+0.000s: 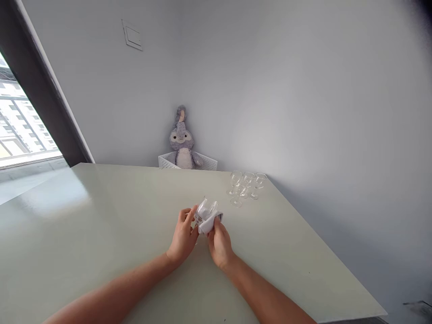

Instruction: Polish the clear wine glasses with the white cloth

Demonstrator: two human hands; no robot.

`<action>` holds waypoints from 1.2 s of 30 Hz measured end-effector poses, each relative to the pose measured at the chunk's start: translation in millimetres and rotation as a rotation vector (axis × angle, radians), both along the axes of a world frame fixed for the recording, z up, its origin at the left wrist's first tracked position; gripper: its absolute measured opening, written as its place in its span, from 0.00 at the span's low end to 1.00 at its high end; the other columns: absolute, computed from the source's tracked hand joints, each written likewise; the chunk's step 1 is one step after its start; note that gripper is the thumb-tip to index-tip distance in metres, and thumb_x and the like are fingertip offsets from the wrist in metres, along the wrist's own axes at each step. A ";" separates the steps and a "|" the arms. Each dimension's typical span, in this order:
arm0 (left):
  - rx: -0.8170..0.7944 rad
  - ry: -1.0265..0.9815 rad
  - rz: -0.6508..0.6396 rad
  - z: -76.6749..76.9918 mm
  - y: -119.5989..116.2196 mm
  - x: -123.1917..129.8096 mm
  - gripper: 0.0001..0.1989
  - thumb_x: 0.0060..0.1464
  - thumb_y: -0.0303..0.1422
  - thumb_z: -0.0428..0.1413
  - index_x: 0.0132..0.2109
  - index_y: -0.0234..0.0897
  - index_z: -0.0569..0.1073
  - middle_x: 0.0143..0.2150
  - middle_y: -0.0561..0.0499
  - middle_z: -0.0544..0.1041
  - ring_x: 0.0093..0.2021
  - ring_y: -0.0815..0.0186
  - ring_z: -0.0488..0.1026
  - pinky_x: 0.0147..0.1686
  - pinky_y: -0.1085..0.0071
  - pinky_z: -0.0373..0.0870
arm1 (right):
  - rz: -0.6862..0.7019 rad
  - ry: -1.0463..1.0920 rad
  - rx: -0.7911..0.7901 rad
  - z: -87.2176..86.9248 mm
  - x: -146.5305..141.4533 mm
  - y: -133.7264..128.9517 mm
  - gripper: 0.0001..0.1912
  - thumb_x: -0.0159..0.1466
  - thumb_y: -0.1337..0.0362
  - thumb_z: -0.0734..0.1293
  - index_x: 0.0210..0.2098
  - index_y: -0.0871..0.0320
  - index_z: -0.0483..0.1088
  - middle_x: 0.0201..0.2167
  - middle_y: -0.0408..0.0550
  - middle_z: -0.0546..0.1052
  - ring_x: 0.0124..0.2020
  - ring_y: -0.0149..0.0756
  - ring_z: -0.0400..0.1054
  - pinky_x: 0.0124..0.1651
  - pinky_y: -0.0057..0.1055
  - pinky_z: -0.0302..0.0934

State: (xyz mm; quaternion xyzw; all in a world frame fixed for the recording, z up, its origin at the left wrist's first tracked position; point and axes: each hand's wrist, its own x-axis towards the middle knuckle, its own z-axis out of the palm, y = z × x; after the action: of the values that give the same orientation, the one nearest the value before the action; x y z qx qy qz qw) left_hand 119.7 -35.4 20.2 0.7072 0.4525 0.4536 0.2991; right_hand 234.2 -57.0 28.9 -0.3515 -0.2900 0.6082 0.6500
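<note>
Over the middle of the table, my left hand [183, 235] grips a clear glass [203, 209] from its left side, with the fingers curled around it. Pressed against the glass's right side is a white cloth [208, 223], pinched in my right hand [220, 243]. The glass is tilted, and its lower part is mostly hidden behind the cloth and my fingers. Farther back to the right, several stemmed glasses [236, 177] stand upright in a close group.
The pale table [128, 193] reaches to the walls. Behind its far edge a grey plush rabbit [181, 139] sits in a white perforated basket [212, 164]. A light switch [133, 37] is on the wall, and a dark-framed window [23, 117] stands at left.
</note>
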 end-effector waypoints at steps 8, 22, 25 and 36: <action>0.045 -0.093 -0.216 9.0 -9.4 -3.4 0.36 0.46 0.29 0.55 0.61 0.45 0.52 0.64 0.46 0.48 0.63 0.51 0.44 0.58 0.53 0.44 | 0.128 -0.309 0.125 3.7 0.2 -4.4 0.14 0.53 0.58 0.69 0.37 0.57 0.72 0.34 0.46 0.75 0.40 0.39 0.66 0.44 0.33 0.58; -0.627 -0.720 -0.549 30.1 13.5 -24.2 0.25 0.42 0.37 0.61 0.48 0.35 0.66 0.45 0.43 0.73 0.46 0.60 0.68 0.46 0.66 0.61 | 0.507 0.013 -0.169 5.1 18.5 -0.4 0.12 0.50 0.58 0.70 0.28 0.59 0.68 0.19 0.39 0.68 0.19 0.26 0.61 0.22 0.23 0.55; -0.615 -0.751 -0.462 32.7 14.9 -25.5 0.22 0.44 0.36 0.60 0.47 0.35 0.65 0.46 0.44 0.72 0.42 0.64 0.70 0.42 0.69 0.63 | 0.455 0.019 -0.140 2.2 22.0 8.0 0.11 0.53 0.58 0.68 0.28 0.60 0.68 0.21 0.41 0.71 0.20 0.29 0.64 0.24 0.27 0.59; -0.491 -0.888 -0.276 41.0 11.8 -24.3 0.29 0.44 0.34 0.60 0.51 0.41 0.55 0.45 0.44 0.73 0.47 0.58 0.70 0.48 0.58 0.63 | 0.358 -0.078 -0.100 3.8 31.8 12.8 0.19 0.56 0.51 0.64 0.40 0.59 0.69 0.34 0.51 0.76 0.33 0.41 0.72 0.32 0.37 0.65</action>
State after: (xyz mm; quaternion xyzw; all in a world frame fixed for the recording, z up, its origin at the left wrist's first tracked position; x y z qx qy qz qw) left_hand 95.3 -23.6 61.2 0.4088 0.2777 0.5465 0.6761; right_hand 266.0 -44.2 32.6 -0.3494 -0.3422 0.7136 0.5016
